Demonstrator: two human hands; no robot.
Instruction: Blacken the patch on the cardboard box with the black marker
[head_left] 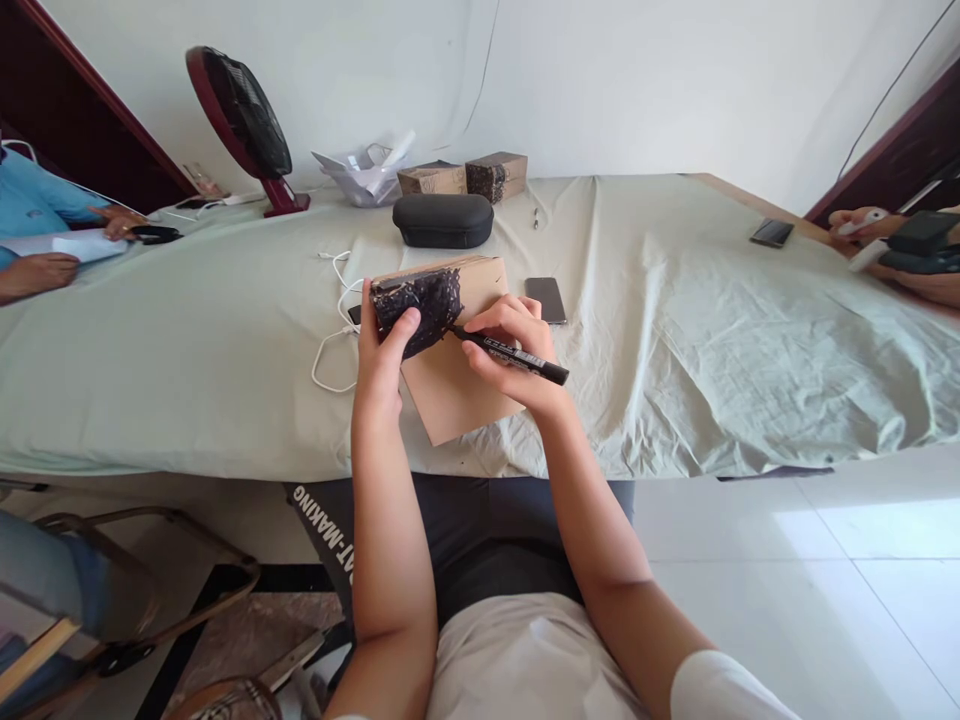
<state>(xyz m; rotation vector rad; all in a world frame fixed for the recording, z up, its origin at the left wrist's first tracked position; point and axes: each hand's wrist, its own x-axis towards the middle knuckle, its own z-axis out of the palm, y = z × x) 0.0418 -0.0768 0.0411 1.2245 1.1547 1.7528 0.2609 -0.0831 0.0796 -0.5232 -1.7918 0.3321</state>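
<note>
A brown cardboard box (459, 385) stands tilted on the table's near edge, its upper face partly covered in black scribble (420, 300). My left hand (382, 355) grips the box's left side, thumb pressed on the blackened patch. My right hand (510, 350) is closed on a black marker (517, 357), whose tip touches the edge of the black area. Both forearms reach up from my lap.
A pale green cloth (712, 340) covers the table. On it lie a phone (546, 299), a white cable (330, 350), a black case (442, 220), two small boxes (465, 178), a fan (244, 125). Other people's hands show at the left (45, 270) and right (892, 240).
</note>
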